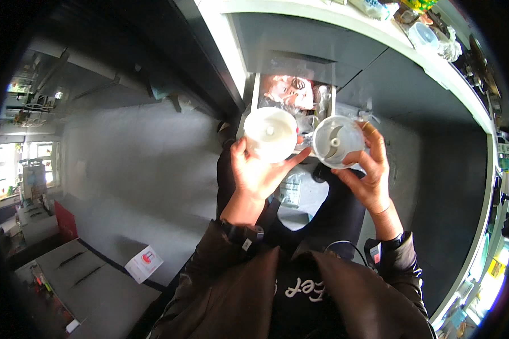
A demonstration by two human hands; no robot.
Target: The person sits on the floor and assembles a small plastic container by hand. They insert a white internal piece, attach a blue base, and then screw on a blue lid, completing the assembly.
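My left hand (pixel 253 179) grips a round white lid (pixel 270 127) from below, its inner side with a small central hub facing up. In my right hand (pixel 372 169) is a clear plastic chopper bowl (pixel 345 127), tilted so that its inside shows. A curved blade (pixel 334 143) on a central post sits in the bowl. Lid and bowl are held apart, side by side, over the near end of an open drawer (pixel 256 93). Pink and clear plastic bags (pixel 291 91) fill the drawer.
Dark grey cabinet fronts (pixel 401 85) stand ahead and to the right under a white counter edge (pixel 345 17) crowded with things. At lower left, a white paper or box (pixel 144 264) with a red mark lies near a grey cabinet (pixel 90 282). Grey floor (pixel 141 158) stretches left.
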